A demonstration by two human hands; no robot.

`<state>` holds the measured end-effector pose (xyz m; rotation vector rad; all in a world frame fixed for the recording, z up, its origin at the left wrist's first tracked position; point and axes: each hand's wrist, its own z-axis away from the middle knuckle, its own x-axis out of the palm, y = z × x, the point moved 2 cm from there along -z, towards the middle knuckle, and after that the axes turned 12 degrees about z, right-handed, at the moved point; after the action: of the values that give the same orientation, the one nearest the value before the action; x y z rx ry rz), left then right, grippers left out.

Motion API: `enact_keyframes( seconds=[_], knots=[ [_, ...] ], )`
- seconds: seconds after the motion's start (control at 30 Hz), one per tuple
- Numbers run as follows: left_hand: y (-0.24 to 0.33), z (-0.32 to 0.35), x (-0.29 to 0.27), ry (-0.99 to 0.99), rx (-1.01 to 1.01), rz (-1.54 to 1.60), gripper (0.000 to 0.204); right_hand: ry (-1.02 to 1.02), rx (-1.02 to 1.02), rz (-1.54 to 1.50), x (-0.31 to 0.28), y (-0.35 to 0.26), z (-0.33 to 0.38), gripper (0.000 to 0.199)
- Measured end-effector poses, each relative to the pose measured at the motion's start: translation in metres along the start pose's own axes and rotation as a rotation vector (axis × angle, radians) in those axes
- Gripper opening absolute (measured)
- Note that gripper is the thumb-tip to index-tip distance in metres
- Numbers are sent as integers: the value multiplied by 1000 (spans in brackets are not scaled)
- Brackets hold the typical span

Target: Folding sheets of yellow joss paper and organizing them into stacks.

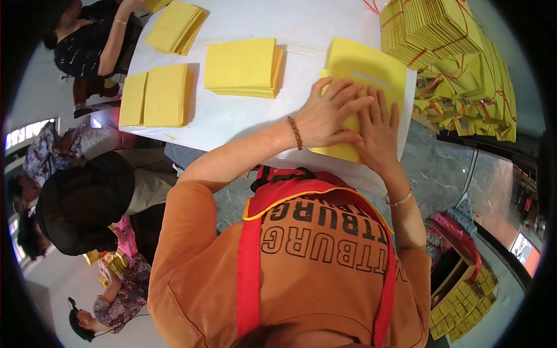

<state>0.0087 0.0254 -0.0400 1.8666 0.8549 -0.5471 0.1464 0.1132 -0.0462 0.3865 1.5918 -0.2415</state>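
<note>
Both my hands lie on yellow paper [366,58] at the right side of the white-covered table. My left hand [332,113], with a beaded bracelet at the wrist, rests palm down with its fingers spread to the right. Close beside it, my right hand [378,124] presses flat, fingers pointing away from me. The near part of the paper seems folded or stacked over a larger sheet that shows beyond it. My hands hide most of that near part. Nothing is gripped in either hand.
Stacks of folded yellow paper stand left on the table: a middle stack [239,65], a near-left stack [165,95] and a far-left stack [174,28]. Tied yellow bundles [429,35] rise at the right. Other people, one in a dark cap [81,203], are at the left.
</note>
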Motion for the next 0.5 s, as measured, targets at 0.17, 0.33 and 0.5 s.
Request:
enact_keyframes(
  seconds=[0.17, 0.33, 0.5],
  knots=[
    [5, -1, -8, -81, 76, -111, 67, 26, -5, -168, -1, 9, -1, 73],
    [24, -8, 3, -80, 277, -604, 34, -36, 187, -1473, -22, 25, 0, 71],
    [34, -18, 11, -190, 90, -676, 23, 113, 277, -1226, -25, 47, -6, 68]
  ],
)
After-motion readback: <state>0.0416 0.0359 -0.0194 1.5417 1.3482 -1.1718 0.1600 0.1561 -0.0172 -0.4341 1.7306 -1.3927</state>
